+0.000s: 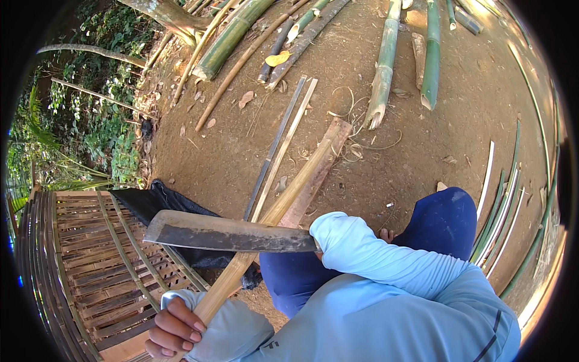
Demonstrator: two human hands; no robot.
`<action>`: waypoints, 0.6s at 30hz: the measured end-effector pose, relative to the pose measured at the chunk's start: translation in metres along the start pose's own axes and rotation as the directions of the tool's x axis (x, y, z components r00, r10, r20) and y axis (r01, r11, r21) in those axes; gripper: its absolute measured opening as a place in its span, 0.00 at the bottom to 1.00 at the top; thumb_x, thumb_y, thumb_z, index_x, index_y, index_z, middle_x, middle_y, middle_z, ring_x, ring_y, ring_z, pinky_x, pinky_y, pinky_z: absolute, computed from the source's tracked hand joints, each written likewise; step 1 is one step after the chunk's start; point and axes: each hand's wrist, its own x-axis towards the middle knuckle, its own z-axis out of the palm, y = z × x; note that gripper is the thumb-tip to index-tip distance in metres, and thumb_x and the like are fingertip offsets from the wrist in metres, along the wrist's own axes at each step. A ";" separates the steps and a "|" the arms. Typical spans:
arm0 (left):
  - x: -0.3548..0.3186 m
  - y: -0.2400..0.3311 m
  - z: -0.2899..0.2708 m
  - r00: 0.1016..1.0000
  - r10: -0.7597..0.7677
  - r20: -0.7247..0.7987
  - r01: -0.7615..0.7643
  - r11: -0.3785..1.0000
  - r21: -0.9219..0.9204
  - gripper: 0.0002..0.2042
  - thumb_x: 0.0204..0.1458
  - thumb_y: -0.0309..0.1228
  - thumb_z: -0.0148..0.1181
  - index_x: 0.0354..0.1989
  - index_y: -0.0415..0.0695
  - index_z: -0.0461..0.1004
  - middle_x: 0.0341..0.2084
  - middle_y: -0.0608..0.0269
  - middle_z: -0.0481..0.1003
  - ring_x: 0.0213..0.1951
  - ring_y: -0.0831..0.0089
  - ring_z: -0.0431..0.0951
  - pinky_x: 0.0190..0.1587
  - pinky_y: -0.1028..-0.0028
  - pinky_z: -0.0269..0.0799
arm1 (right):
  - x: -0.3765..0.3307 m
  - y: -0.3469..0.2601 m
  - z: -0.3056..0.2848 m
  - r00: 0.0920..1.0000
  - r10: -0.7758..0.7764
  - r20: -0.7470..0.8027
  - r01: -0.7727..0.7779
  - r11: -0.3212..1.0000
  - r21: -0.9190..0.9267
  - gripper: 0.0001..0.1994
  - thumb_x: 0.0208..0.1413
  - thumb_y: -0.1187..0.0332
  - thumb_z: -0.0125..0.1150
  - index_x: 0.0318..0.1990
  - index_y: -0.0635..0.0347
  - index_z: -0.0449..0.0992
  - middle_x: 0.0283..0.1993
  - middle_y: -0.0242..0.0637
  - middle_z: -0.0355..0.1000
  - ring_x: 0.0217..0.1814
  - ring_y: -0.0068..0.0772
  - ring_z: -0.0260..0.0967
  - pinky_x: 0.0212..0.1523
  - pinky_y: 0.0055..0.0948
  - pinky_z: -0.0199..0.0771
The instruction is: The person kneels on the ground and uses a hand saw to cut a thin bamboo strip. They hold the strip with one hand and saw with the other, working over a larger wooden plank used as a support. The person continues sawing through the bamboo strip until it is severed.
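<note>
My left hand [175, 329], at the lower left, is closed round the near end of a long pale split bamboo strip [224, 283]. The strip slants away to the upper right, its far part lying along a flat wooden board [315, 192] on the ground. A machete [232, 232] with a broad, dark-stained blade crosses above the strip, its tip toward the left. At its right end is my right hand [324, 237], closed on the handle. The light blue sleeve hides most of that hand's fingers and the handle itself.
Two thin strips [282, 142] lie left of the board. Cut green bamboo poles [431, 66] lie farther off. Long slivers [503, 208] are at the right. A slatted bamboo frame [105, 259] and black cloth [172, 202] are at my left, close to my knees [437, 220].
</note>
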 end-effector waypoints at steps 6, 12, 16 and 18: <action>-0.001 -0.002 0.004 0.999 0.012 0.044 -0.010 0.999 -0.042 0.17 0.52 0.44 0.52 0.20 0.48 0.59 0.10 0.69 0.58 0.15 0.75 0.61 0.16 0.77 0.61 | 0.002 -0.011 -0.025 0.943 0.221 0.248 -0.219 0.975 -0.035 0.10 0.47 0.67 0.61 0.38 0.56 0.77 0.38 0.44 0.77 0.45 0.47 0.75 0.43 0.39 0.76; 0.000 -0.028 0.010 0.979 0.138 0.153 -0.120 0.985 -0.122 0.17 0.51 0.46 0.53 0.21 0.47 0.61 0.12 0.69 0.60 0.17 0.75 0.63 0.17 0.76 0.62 | 0.006 0.032 0.012 0.987 0.159 -0.013 -0.159 0.985 -0.064 0.10 0.48 0.67 0.60 0.39 0.57 0.78 0.39 0.44 0.77 0.45 0.47 0.75 0.44 0.39 0.76; 0.003 -0.015 0.015 0.990 0.050 0.134 -0.035 0.994 -0.106 0.18 0.49 0.49 0.54 0.21 0.47 0.61 0.12 0.69 0.60 0.16 0.75 0.63 0.17 0.76 0.61 | 0.005 0.050 0.022 0.980 0.160 -0.121 -0.167 0.985 -0.050 0.10 0.47 0.66 0.62 0.38 0.57 0.76 0.37 0.47 0.75 0.44 0.50 0.75 0.43 0.42 0.75; -0.001 -0.014 0.019 0.988 0.047 0.146 -0.032 0.994 -0.106 0.18 0.49 0.49 0.54 0.21 0.47 0.61 0.12 0.69 0.60 0.16 0.76 0.63 0.17 0.76 0.61 | 0.001 0.058 0.027 0.981 0.148 -0.125 -0.153 0.988 -0.029 0.10 0.47 0.66 0.62 0.38 0.57 0.76 0.37 0.47 0.75 0.44 0.50 0.74 0.44 0.42 0.75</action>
